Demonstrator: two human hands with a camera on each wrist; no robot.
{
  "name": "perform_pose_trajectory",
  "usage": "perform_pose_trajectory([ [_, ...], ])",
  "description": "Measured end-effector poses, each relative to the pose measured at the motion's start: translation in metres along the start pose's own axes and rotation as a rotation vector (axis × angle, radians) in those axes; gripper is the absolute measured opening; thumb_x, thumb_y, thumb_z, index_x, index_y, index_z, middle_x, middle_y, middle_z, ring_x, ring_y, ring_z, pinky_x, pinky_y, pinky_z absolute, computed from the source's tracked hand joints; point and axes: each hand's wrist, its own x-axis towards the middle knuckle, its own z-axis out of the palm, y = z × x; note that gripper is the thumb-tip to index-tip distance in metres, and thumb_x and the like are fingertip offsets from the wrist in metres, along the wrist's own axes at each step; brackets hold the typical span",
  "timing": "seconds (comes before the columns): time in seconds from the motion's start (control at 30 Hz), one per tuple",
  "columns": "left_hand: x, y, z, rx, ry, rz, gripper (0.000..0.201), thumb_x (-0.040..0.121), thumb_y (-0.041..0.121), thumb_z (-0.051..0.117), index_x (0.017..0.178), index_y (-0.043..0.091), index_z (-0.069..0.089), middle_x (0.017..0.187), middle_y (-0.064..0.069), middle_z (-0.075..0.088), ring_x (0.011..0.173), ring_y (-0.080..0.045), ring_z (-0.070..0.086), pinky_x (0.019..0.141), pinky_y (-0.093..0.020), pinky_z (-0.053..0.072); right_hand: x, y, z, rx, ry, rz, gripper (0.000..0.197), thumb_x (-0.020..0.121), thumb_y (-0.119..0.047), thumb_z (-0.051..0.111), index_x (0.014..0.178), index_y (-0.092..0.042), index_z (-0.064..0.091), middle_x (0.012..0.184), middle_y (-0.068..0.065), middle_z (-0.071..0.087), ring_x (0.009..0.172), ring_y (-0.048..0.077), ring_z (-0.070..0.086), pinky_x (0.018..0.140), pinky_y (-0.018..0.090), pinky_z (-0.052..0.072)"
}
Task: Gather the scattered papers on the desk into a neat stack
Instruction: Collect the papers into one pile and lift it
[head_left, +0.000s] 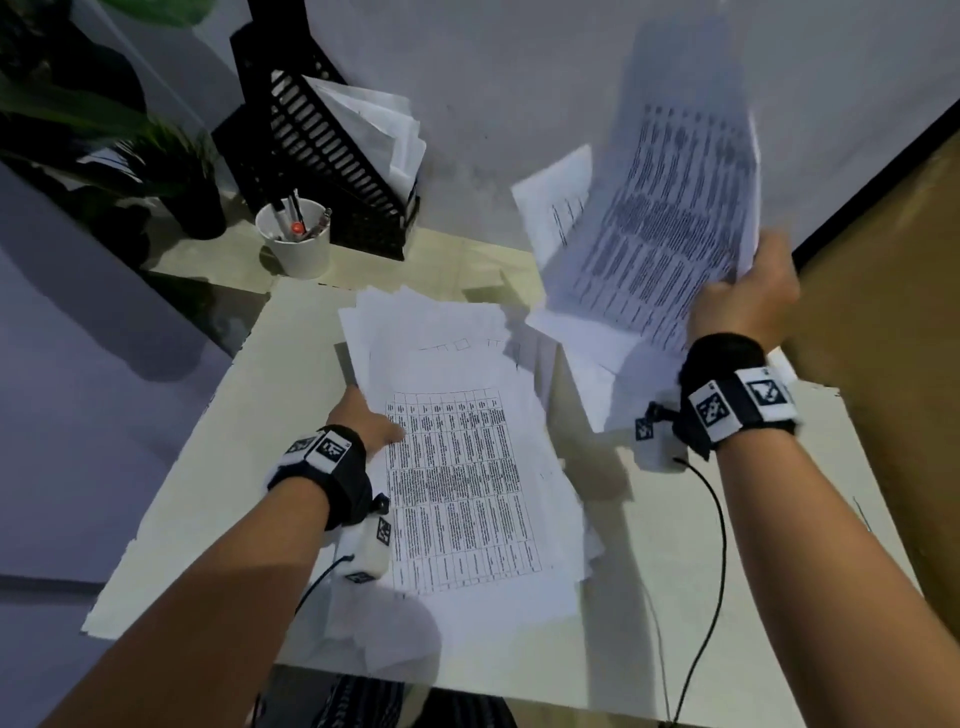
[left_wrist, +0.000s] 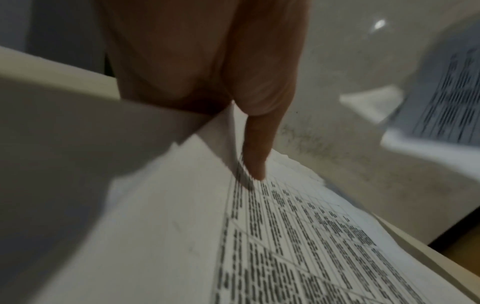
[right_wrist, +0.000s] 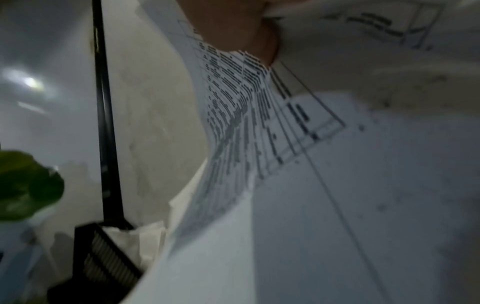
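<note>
A loose pile of printed papers (head_left: 467, 467) lies in the middle of the pale desk (head_left: 218, 467), with a sheet bearing a table on top. My left hand (head_left: 363, 421) pinches the pile's left edge: the thumb (left_wrist: 257, 148) presses on the top sheet (left_wrist: 285, 236) and the fingers are hidden beneath. My right hand (head_left: 743, 296) grips a bundle of printed sheets (head_left: 670, 208) by its lower right corner and holds it in the air above the desk's far right. In the right wrist view that bundle (right_wrist: 311, 205) fills the frame and hides the fingers.
Several loose sheets (head_left: 608, 379) lie below the lifted bundle. A black slotted file rack (head_left: 322, 145) with papers and a white pen cup (head_left: 296, 239) stand at the back left, beside a dark potted plant (head_left: 130, 145). Thin cables (head_left: 711, 545) trail from the wrist cameras.
</note>
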Motion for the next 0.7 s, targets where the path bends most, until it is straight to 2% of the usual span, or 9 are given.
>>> perform_pose_trajectory([
  [0.1,0.025,-0.010,0.003,-0.112,-0.104,0.068,0.094,0.059,0.072,0.069,0.136,0.024,0.045,0.137,0.003,0.056,0.124,-0.025,0.056,0.106,-0.045,0.042,0.011,-0.011,-0.012,0.076,-0.049,0.059,0.030,0.083,0.001,0.041,0.109,-0.001,0.054,0.104,0.021,0.061,0.094,0.034,0.059,0.072,0.036,0.045],
  [0.17,0.042,-0.016,0.005,-0.347,-0.155,0.024,0.109,0.054,0.090,0.051,0.143,0.027,0.041,0.148,0.007,0.042,0.137,-0.020,0.041,0.116,-0.045,0.028,0.004,-0.013,-0.010,0.034,-0.198,0.077,0.023,0.088,0.000,0.041,0.106,0.003,0.054,0.105,0.028,0.058,0.097,0.039,0.057,0.074,0.040,0.045],
  [0.23,0.029,-0.008,0.001,-0.600,-0.209,-0.017,0.117,0.047,0.095,0.048,0.145,0.031,0.038,0.153,0.004,0.038,0.142,-0.020,0.035,0.119,-0.046,0.021,-0.014,-0.007,0.000,0.021,-0.361,0.062,0.009,0.089,0.000,0.041,0.093,-0.001,0.049,0.090,0.023,0.050,0.083,0.036,0.051,0.063,0.035,0.031],
  [0.3,0.015,-0.002,-0.002,-0.684,-0.220,0.002,0.103,0.063,0.086,0.048,0.147,0.028,0.035,0.154,0.003,0.036,0.144,-0.019,0.032,0.120,-0.045,0.019,-0.044,0.006,0.017,0.032,-0.540,0.115,0.009,0.092,-0.002,0.043,0.094,-0.006,0.051,0.088,0.016,0.048,0.078,0.025,0.043,0.064,0.025,0.027],
  [0.37,0.005,-0.002,-0.003,-0.667,-0.235,0.008,0.083,0.080,0.068,0.049,0.149,0.026,0.030,0.154,0.008,0.032,0.145,-0.017,0.027,0.121,-0.045,0.016,-0.080,0.019,0.033,0.060,-0.719,0.229,0.016,0.094,-0.007,0.048,0.106,-0.002,0.057,0.091,0.017,0.054,0.078,0.025,0.046,0.067,0.028,0.034],
  [0.47,0.017,-0.013,0.001,-0.516,-0.220,-0.041,0.100,0.065,0.067,0.067,0.146,0.019,0.036,0.149,0.001,0.043,0.138,-0.024,0.041,0.117,-0.046,0.027,-0.124,0.031,0.052,0.058,-0.919,0.412,0.021,0.095,-0.015,0.051,0.108,0.000,0.056,0.084,0.014,0.055,0.072,0.027,0.050,0.062,0.029,0.038],
  [0.5,0.023,-0.015,0.002,-0.422,-0.181,-0.036,0.093,0.069,0.061,0.068,0.143,0.012,0.041,0.145,-0.005,0.049,0.132,-0.028,0.048,0.113,-0.045,0.033,-0.135,0.033,0.057,0.048,-0.960,0.460,0.026,0.095,-0.018,0.051,0.111,0.003,0.057,0.079,0.012,0.055,0.067,0.027,0.051,0.058,0.029,0.038],
  [0.6,0.023,-0.015,0.003,-0.117,0.013,0.022,0.043,0.093,0.024,0.050,0.127,-0.002,0.053,0.129,-0.023,0.059,0.116,-0.039,0.057,0.102,-0.043,0.044,-0.151,0.037,0.062,-0.029,-0.975,0.452,0.031,0.094,-0.021,0.052,0.110,0.004,0.062,0.080,0.013,0.061,0.068,0.028,0.058,0.058,0.025,0.041],
  [0.7,0.021,-0.015,0.005,-0.037,0.079,0.071,0.030,0.094,0.022,0.048,0.109,-0.001,0.059,0.111,-0.016,0.064,0.101,-0.032,0.060,0.089,-0.034,0.046,-0.141,0.040,0.060,-0.114,-0.870,0.329,0.014,0.089,-0.005,0.050,0.084,-0.004,0.064,0.081,0.014,0.060,0.071,0.026,0.055,0.063,0.026,0.040],
])
